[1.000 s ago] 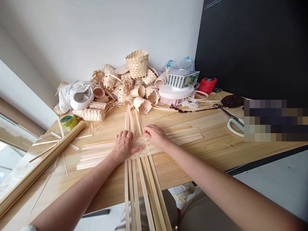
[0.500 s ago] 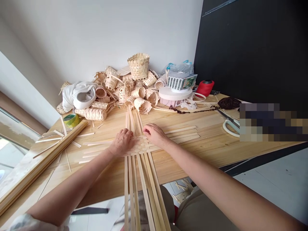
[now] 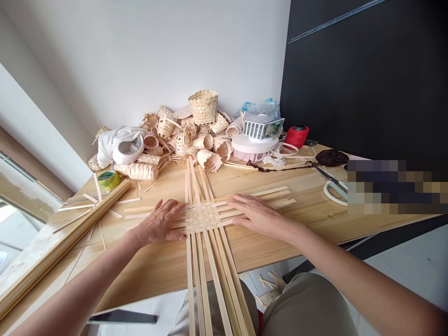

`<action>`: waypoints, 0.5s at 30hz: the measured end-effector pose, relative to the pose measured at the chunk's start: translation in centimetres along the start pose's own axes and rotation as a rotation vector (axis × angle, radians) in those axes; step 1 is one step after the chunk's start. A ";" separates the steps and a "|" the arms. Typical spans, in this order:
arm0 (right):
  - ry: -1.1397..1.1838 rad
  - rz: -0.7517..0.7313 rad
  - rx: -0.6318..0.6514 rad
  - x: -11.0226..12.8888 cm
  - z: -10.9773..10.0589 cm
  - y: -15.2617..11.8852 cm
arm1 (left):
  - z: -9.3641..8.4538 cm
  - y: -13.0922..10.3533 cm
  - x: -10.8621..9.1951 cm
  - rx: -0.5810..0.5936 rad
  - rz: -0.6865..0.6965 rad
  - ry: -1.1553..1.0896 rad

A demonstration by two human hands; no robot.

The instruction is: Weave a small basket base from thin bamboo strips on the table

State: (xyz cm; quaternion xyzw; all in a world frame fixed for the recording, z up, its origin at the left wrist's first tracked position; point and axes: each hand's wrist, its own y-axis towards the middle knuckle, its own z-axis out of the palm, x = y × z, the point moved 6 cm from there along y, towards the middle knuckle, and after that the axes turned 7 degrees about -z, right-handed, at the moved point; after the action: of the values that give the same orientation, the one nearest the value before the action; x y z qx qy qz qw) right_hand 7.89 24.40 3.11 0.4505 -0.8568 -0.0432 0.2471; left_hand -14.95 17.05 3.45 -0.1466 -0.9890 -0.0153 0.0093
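Left hand (image 3: pixel 161 221): fingers extended, unclenched, on the left strips (image 3: pixel 138 216).
Right hand (image 3: pixel 259 214): fingers extended, unclenched, on the right strips (image 3: pixel 287 203).
Woven panel (image 3: pixel 204 217): flat on table (image 3: pixel 259 249), between both hands.

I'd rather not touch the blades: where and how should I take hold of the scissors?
Best by the white handle loop, reaching from the near side, likely with the right hand: the scissors lie with handle nearer and blades pointing away. Part is pixelated.
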 end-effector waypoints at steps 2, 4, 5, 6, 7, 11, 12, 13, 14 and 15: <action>-0.046 -0.016 -0.050 0.2 -0.1 -1.0 | -0.8 -0.2 -0.2 -0.096 0.032 0.050; -0.094 -0.063 -0.105 0.9 -0.7 -1.8 | -1.8 -0.7 -0.5 -0.178 0.070 0.109; -0.111 -0.092 -0.137 1.5 -1.2 -2.1 | -2.3 -1.0 -0.6 -0.214 0.087 0.140; -0.119 -0.117 -0.174 2.1 -1.7 -2.4 | -2.9 -1.3 -0.8 -0.251 0.102 0.170; -0.120 -0.130 -0.216 2.8 -2.3 -2.8 | -3.5 -1.7 -1.0 -0.289 0.112 0.200; -0.033 -0.001 -0.334 4.6 -3.8 -4.4 | -5.7 -3.2 -1.6 -0.434 0.108 0.286; 0.038 0.059 -0.312 4.8 -3.5 -4.7 | -6.2 -3.6 -1.8 -0.463 0.097 0.302; 0.148 0.119 -0.266 5.0 -2.9 -4.9 | -6.6 -4.0 -1.9 -0.489 0.086 0.315; 0.296 0.173 -0.210 5.1 -2.1 -5.0 | -6.9 -4.3 -2.0 -0.512 0.074 0.326; 0.473 0.225 -0.156 5.2 -1.1 -5.1 | -7.2 -4.6 -2.1 -0.530 0.061 0.337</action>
State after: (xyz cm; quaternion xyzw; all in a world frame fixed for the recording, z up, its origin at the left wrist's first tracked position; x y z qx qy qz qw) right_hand 9.73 17.43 4.53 0.3298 -0.8141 0.0250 0.4774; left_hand -14.22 11.78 10.44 -0.1691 -0.9302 -0.2966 0.1351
